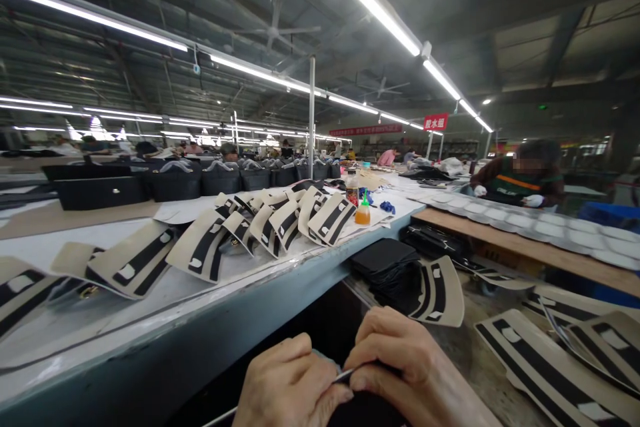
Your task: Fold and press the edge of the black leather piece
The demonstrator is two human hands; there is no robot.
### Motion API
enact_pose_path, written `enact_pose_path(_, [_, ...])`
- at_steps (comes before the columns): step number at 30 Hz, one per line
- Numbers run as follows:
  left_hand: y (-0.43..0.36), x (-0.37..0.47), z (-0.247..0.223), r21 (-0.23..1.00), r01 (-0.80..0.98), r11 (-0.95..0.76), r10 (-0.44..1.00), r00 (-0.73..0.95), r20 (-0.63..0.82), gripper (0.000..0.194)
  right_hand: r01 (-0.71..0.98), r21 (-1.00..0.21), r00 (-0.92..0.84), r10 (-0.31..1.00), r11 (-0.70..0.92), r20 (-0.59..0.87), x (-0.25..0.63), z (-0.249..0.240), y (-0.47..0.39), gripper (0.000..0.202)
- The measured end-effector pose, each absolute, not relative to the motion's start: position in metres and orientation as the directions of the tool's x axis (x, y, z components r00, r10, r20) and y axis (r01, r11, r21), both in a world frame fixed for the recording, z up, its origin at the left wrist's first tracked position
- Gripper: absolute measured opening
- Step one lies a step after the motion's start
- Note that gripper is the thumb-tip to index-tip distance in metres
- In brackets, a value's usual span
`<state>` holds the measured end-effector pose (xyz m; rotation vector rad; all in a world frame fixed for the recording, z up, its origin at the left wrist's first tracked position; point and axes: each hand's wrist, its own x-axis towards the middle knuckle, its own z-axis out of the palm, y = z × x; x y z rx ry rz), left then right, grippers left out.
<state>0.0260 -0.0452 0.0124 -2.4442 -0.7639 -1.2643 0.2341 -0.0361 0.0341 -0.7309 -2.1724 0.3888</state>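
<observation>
Both hands meet at the bottom edge: the left hand [293, 383] and right hand [407, 363] each hold a closed grip on a thin pale strip [344, 375] pinched between them, over a dark piece. Beige panels with black stripes [320, 217] lie fanned on the grey worktop [165, 293] beyond.

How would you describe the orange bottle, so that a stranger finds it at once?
Follow the long grey table to the far end of its row of beige-and-black panels. The orange bottle stands there beside a taller bottle. Only it has orange liquid and a green nozzle.
</observation>
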Motion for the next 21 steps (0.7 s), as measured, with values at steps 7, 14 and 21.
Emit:
enact_pose_path(7, [-0.052,-0.040,0.012,0.317,0.709,-0.630,0.611,0.201,0.766,0.039,0.351,-0.612,-0.260,0.702,0.708,0.663,0.280,0.033,-0.031,0.030])
enact_pose_path(14, [-0.047,-0.049,-0.008,0.633,0.439,-0.638,0.724,0.061,0.687,0.030,0.305,-0.740,-0.041,0.784,0.600,0.619,0.283,0.004,-0.017,0.038])
enact_pose_path(21, [-0.038,-0.022,-0.021,0.597,0.543,-0.590,0.664,-0.094,0.742,0.036,0.440,-0.665,-0.088,0.766,0.604,0.637,0.290,-0.007,-0.013,0.038])
